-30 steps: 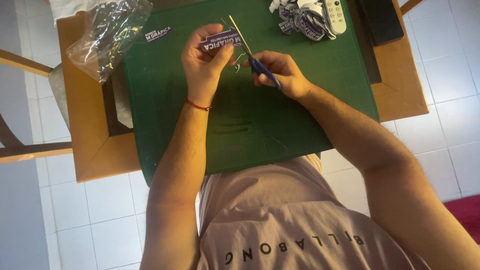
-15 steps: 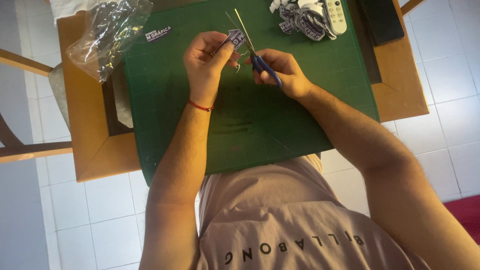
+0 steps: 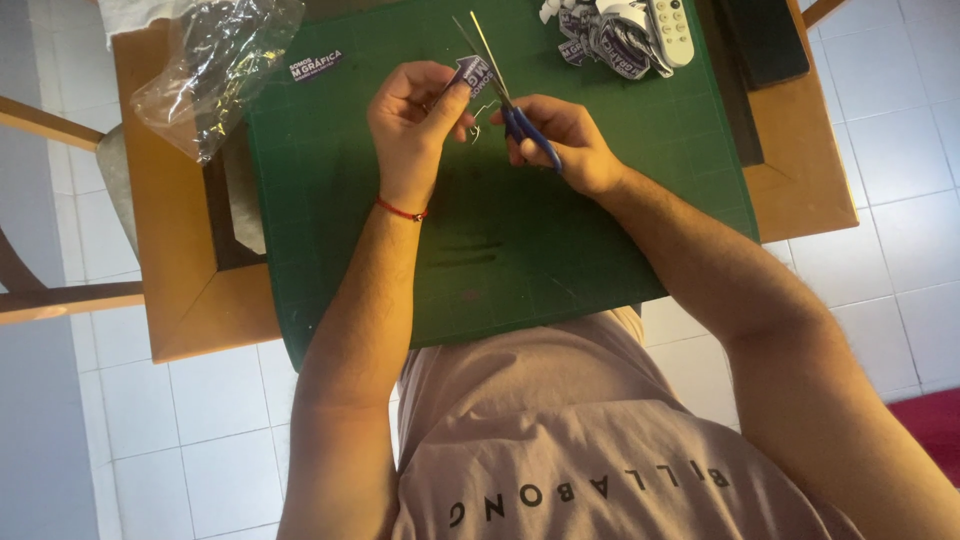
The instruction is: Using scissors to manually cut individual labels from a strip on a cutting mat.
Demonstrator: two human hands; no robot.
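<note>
My left hand [image 3: 415, 120] pinches a small dark purple printed sticker [image 3: 470, 72] above the green cutting mat [image 3: 560, 230]. Blue-handled scissors [image 3: 505, 95] sit in my right hand [image 3: 560, 140], their blades open and pointing away from me, right beside the sticker. A thin curl of cut paper hangs between the two hands. A red thread bracelet circles my left wrist.
Another purple sticker [image 3: 315, 66] lies flat at the mat's far left. A clear plastic bag [image 3: 215, 65] rests on the wooden table's [image 3: 790, 190] left side. A heap of cut stickers and trimmings [image 3: 605, 40] and a white remote [image 3: 672, 30] sit at the far right.
The sticker has turned in my left hand from lying wide to edge-on. The scissors have shifted slightly left against it.
</note>
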